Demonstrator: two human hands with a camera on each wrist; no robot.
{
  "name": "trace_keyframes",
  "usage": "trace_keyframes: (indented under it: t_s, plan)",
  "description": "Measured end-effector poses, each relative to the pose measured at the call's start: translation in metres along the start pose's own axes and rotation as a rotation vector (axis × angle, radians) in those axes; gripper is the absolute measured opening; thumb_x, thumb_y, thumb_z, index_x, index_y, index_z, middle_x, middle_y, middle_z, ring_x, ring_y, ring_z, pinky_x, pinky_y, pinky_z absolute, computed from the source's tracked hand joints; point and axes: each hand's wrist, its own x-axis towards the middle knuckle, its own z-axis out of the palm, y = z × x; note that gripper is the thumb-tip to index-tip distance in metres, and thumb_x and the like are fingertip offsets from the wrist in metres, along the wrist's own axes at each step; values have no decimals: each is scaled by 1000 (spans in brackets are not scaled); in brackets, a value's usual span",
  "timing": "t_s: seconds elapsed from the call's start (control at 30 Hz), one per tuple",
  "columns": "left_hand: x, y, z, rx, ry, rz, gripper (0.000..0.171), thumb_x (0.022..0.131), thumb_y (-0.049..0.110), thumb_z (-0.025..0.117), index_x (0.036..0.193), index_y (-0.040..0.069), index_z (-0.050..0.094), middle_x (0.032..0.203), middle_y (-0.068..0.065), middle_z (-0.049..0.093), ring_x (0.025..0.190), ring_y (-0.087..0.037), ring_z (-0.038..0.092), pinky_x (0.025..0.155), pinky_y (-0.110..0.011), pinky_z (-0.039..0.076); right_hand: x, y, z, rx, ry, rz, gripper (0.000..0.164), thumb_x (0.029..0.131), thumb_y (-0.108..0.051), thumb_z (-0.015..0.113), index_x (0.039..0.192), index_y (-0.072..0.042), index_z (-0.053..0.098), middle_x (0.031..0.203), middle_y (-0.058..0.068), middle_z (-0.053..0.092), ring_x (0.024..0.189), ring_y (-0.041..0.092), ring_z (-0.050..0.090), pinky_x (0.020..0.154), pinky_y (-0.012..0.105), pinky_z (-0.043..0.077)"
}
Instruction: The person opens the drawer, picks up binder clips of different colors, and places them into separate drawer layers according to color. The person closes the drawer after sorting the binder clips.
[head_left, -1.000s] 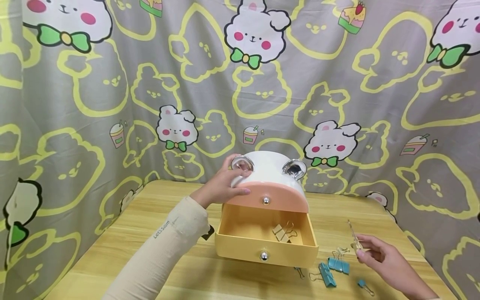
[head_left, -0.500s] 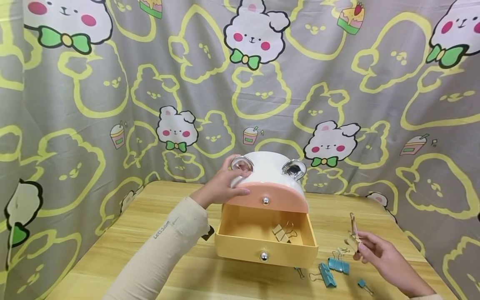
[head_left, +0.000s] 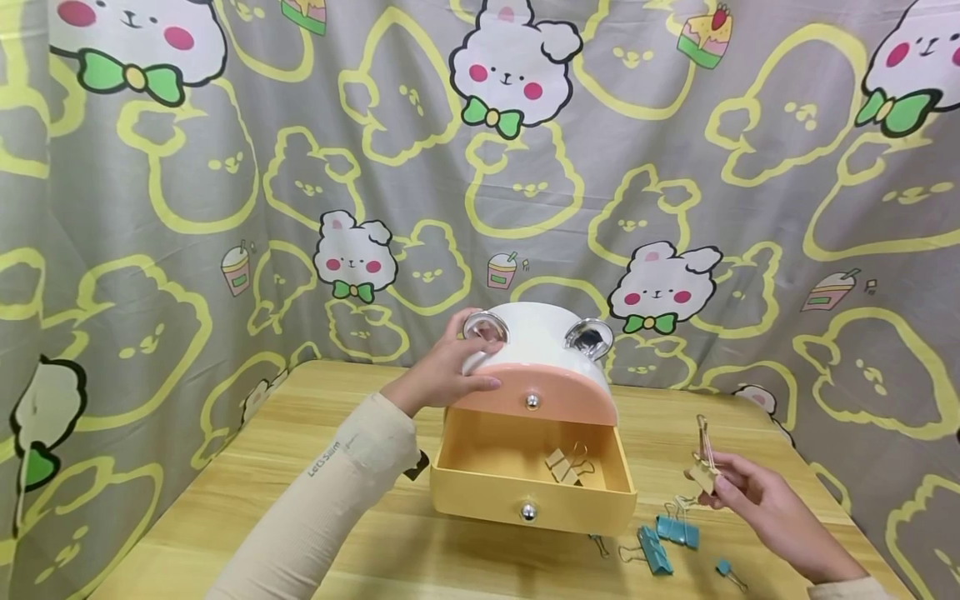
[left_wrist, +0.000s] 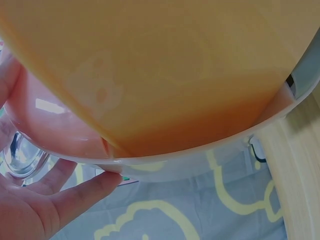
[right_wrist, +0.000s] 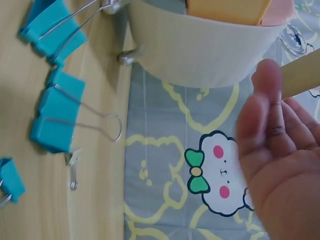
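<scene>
A white desktop drawer box [head_left: 532, 333] with two silver ears has a pink upper drawer front [head_left: 517, 392] and its yellow lower drawer [head_left: 532, 498] pulled out. My left hand [head_left: 450, 367] holds the box's upper left side, thumb on the pink front, fingers by the left ear [head_left: 483, 327]. Inside the yellow drawer lie gold binder clips [head_left: 564, 468]. To the right of the box, my right hand [head_left: 768, 508] pinches a gold binder clip [head_left: 703, 475] in the air, its handles upward. The right wrist view catches only part of this clip [right_wrist: 302, 75], past the fingertips.
Teal binder clips [head_left: 654, 550] and a small teal one [head_left: 726, 568] lie on the wooden table [head_left: 360, 525] below my right hand. A light metal clip [head_left: 681, 505] is beside them. Another clip [head_left: 598, 546] shows under the drawer's front. A patterned curtain [head_left: 420, 192] surrounds the table.
My right hand has risen slightly and turned the gold binder clip, so its body now faces the head camera more. The left hand and the drawer box have stayed still.
</scene>
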Motion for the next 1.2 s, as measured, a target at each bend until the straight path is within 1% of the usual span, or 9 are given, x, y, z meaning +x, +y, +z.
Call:
trace_keyframes:
  t_s: [0.1,0.17,0.33,0.47,0.7,0.8,0.97,1.1,1.2]
  plan:
    - [0,0,0,6,-4,-8,45,78,20,83,118,6,68,152,-18,18,138,-30,24,109,-49,29,2,-3,1,85,-32,-45,46,106,-3,31,131,-39,47,117,-9,62,94,19,65,79,27,53]
    - [1,0,0,6,-6,-7,45,78,19,83,118,6,68,152,-18,18,138,-30,24,109,-50,29,4,-5,1,122,-56,-74,47,106,-2,29,133,-35,48,116,-5,62,94,20,64,80,29,54]
    - [1,0,0,14,-9,-13,45,78,19,83,118,5,68,152,-16,19,139,-28,22,109,-49,29,8,-9,0,137,-114,-111,49,105,0,27,135,-32,49,112,2,65,93,22,64,77,28,52]
    - [1,0,0,25,-10,-24,45,78,21,83,118,6,69,152,-15,19,139,-26,22,109,-47,29,10,-12,0,138,-149,-128,49,106,0,26,136,-31,48,113,1,66,92,21,63,75,28,51]
    - [1,1,0,21,-9,-15,45,78,20,83,117,5,69,152,-16,20,139,-27,21,109,-49,28,14,-17,2,163,-161,-138,48,106,-1,23,138,-29,45,117,0,63,92,18,61,76,28,49]
    - [1,0,0,23,-10,-15,44,78,20,83,117,5,69,152,-17,19,139,-27,21,109,-49,28,17,-20,3,178,-175,-150,47,106,-1,22,140,-25,43,120,2,62,93,18,60,77,28,49]
    - [1,0,0,33,-12,-7,45,78,21,83,117,5,69,152,-17,19,140,-28,20,109,-50,28,21,-28,7,169,-164,-161,42,105,0,24,141,-15,42,122,1,60,93,19,59,78,30,50]
    - [1,1,0,27,-19,-24,42,78,22,83,114,5,69,153,-15,17,139,-27,21,109,-48,28,24,-31,10,192,-165,-179,40,105,2,26,138,-12,44,123,-1,59,93,20,60,77,29,50]
    - [1,1,-1,26,-17,-20,44,78,21,83,116,5,69,153,-16,18,140,-27,21,109,-48,28,29,-35,13,195,-175,-213,40,104,4,27,138,-9,43,126,0,59,93,20,60,76,29,50]
